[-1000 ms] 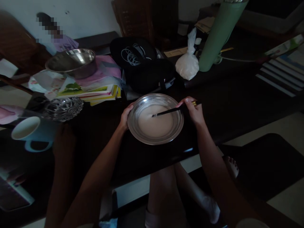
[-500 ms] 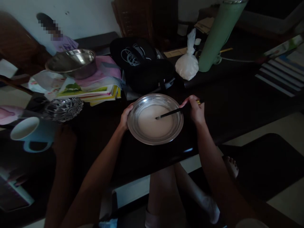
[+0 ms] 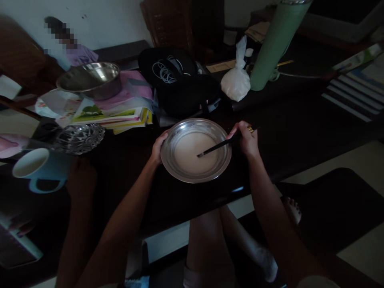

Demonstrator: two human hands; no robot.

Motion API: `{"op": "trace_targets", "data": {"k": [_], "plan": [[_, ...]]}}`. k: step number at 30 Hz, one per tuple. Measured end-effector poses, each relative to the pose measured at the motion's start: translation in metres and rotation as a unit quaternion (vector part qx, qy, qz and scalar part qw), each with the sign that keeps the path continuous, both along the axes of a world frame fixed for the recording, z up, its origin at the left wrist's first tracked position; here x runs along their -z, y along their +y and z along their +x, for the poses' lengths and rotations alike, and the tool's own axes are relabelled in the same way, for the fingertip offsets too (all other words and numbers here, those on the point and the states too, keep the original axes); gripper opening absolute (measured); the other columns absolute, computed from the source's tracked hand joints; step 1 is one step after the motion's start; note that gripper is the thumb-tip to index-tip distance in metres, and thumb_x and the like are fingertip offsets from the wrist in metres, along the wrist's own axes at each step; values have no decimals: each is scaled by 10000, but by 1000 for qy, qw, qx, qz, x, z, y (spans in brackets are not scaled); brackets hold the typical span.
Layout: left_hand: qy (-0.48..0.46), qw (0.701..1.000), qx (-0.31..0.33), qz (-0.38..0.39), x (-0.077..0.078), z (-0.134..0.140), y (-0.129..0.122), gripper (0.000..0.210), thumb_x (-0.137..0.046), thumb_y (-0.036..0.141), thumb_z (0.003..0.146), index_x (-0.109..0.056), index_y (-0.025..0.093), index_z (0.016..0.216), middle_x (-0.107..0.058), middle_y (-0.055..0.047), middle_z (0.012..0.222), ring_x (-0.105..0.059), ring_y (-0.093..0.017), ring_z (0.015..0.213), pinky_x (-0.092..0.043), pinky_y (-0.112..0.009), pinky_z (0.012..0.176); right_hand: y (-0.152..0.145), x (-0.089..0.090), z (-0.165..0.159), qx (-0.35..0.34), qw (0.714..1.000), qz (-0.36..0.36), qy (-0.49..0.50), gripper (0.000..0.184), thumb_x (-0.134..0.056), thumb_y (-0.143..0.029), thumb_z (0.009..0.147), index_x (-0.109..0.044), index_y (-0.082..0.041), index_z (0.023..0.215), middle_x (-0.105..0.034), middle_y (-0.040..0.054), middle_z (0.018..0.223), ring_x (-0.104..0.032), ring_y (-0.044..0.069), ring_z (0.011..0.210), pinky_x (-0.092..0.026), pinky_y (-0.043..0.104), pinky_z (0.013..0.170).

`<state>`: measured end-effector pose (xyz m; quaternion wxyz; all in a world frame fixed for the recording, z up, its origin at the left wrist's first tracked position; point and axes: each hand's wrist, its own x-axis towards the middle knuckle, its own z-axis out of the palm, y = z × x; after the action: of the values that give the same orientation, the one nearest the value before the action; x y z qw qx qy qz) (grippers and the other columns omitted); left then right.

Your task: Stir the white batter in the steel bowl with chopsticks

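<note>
A shallow steel bowl (image 3: 168, 166) of milky, off-white liquid (image 3: 192, 150) sits near the front edge of the dark table. My left hand (image 3: 158, 148) grips its left rim, thumb on top and fingers mostly hidden beneath. Black chopsticks (image 3: 217, 146) with gold-coloured ends are held in my right hand (image 3: 247, 138), just beyond the bowl's right rim. They slant down to the left, pressed close together, and their coated tips reach the liquid.
Beyond the bowl lie a black case (image 3: 186, 92), a knotted bag of white powder (image 3: 236, 86) and a green flask (image 3: 276, 48). Leftward are another steel bowl (image 3: 105, 86) on books, a glass dish (image 3: 81, 138), a mug (image 3: 45, 166) and another person's arm (image 3: 81, 200). Books (image 3: 354, 94) lie right.
The chopstick tips have shifted slightly toward me in the liquid, and the sticks slant more steeply. My left hand and the bowl stay almost in place.
</note>
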<state>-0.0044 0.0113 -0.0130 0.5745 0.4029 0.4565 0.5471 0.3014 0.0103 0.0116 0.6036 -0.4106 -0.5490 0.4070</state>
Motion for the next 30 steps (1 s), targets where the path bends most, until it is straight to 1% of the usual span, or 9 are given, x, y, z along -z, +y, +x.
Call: {"op": "trace_targets", "data": {"k": [5,7,11,14,18,20,23,25,30], "plan": [[-7,1000,-6,-10,3,-1,1,268,-628,406,779,-719,233,962,-755,-44,993,-658,-284,1094,-525,-394,924,-3,-4,-2,-58,996,6,-66,419,-571,-607,882,-702,-256,696,-717,14,652,-689,192,706,-553,370,744],[-7,1000,-2,-7,3,-2,1,279,-623,403,784,-716,225,977,-753,-48,1007,-652,-285,1116,-523,-392,935,-2,-5,-3,-34,998,5,-55,423,-573,-613,878,-692,-250,696,-723,13,664,-696,190,700,-554,362,723],[-7,1000,8,4,4,-2,1,288,-617,414,791,-712,217,979,-750,-53,1025,-639,-290,1152,-520,-395,951,0,-1,-1,21,1000,-4,1,444,-535,-596,907,-659,-241,673,-671,-11,563,-647,155,560,-541,331,648],[-18,1000,-1,-7,5,-3,2,293,-637,408,777,-714,216,984,-754,-46,1009,-652,-283,1127,-519,-390,954,1,2,0,-10,1000,-1,-5,435,-533,-571,918,-671,-240,671,-659,-13,545,-639,151,554,-542,328,655],[-19,1000,-9,-14,6,-4,3,299,-650,403,762,-717,213,983,-757,-38,981,-663,-278,1097,-517,-378,943,0,0,-2,-52,997,7,-61,414,-559,-579,903,-703,-240,712,-696,7,618,-685,175,673,-549,342,717],[-14,1000,-7,-10,6,-4,3,313,-646,409,767,-713,206,995,-757,-40,988,-663,-282,1096,-515,-382,939,0,-2,-2,-31,998,14,-56,413,-571,-581,895,-698,-239,702,-701,11,628,-692,182,686,-548,342,708],[-14,1000,-3,-5,5,-3,3,318,-639,410,779,-712,201,1008,-755,-47,1009,-658,-284,1103,-516,-386,934,1,-2,-1,18,1000,8,-3,422,-559,-584,899,-672,-244,677,-681,-3,579,-670,169,601,-540,330,646],[-18,1000,-2,-4,4,-2,2,299,-629,394,790,-718,204,1002,-755,-52,1014,-654,-282,1109,-518,-385,933,1,0,0,26,1000,-1,14,447,-534,-597,908,-659,-245,662,-662,-11,547,-648,158,552,-537,326,625],[-32,999,-12,-21,0,0,0,262,-599,335,812,-735,202,993,-760,-48,1016,-654,-269,1111,-526,-370,931,-1,1,-1,-45,999,-16,-26,420,-564,-596,893,-696,-246,702,-683,-4,577,-655,161,583,-554,341,677]]}}
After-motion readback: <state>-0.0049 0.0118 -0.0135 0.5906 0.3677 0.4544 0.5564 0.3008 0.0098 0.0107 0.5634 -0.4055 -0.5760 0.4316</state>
